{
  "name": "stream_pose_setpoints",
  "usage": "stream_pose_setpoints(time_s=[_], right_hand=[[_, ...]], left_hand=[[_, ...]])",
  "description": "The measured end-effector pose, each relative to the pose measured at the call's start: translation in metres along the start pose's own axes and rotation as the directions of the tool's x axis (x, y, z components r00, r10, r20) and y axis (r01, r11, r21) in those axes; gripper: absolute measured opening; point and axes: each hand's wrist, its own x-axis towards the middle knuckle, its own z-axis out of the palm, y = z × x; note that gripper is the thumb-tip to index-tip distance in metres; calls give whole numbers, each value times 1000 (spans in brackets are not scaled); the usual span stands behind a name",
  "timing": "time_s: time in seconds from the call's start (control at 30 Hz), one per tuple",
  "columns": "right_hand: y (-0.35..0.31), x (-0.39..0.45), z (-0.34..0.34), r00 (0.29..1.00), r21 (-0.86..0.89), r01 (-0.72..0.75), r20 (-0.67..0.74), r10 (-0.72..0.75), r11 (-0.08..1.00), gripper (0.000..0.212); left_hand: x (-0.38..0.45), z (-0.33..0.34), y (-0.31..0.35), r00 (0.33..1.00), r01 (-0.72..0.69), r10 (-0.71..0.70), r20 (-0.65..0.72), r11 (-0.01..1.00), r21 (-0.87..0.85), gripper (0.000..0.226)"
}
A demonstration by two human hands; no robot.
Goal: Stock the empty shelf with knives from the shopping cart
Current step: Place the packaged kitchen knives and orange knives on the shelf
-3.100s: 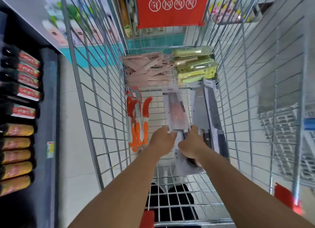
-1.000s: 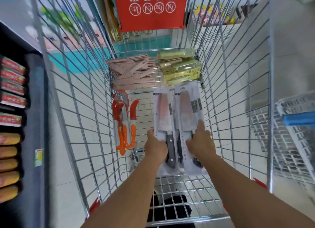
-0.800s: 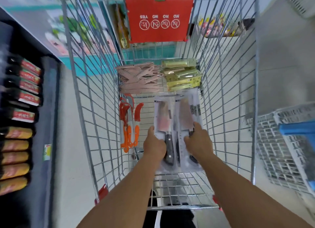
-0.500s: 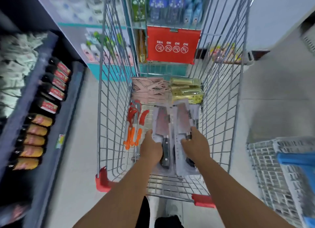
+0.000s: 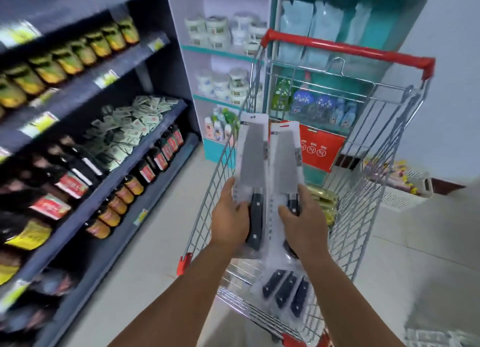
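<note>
The left hand (image 5: 230,216) is gripping one packaged knife (image 5: 253,165) and the right hand (image 5: 302,220) another (image 5: 285,162), side by side above the cart (image 5: 363,216); more knives (image 5: 285,293) are lying at its near end.

Grey-bladed, black-handled knives (image 5: 253,165), red-handled silver cart (image 5: 348,48), dark blue shelves (image 5: 109,188)

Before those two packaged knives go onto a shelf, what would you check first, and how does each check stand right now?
1. Left hand grips the left knife pack: ok.
2. Right hand grips the right knife pack: ok.
3. Both packs lifted above the cart: ok.
4. Blades sealed in packaging: ok.
5. Empty shelf in view: not ok; the left-hand shelves hold bottles.
6. More knives left in cart: ok.
</note>
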Motion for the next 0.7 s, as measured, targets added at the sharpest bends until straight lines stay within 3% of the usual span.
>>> stream_pose_setpoints(time_s=[0.2,0.37,0.7], right_hand=[[-74,-2,21,989,109,131,53,-138,985,57],[-143,-29,58,960,183,218,139,-245,959,63],[-285,-169,155,829,346,340,330,-452,875,63]], left_hand=[[3,-76,17,985,-32,6,-170,988,-150,55],[-10,-166,7,942,-107,64,-330,988,-114,56],[-102,-373,-35,766,-136,58,-641,988,-73,55]])
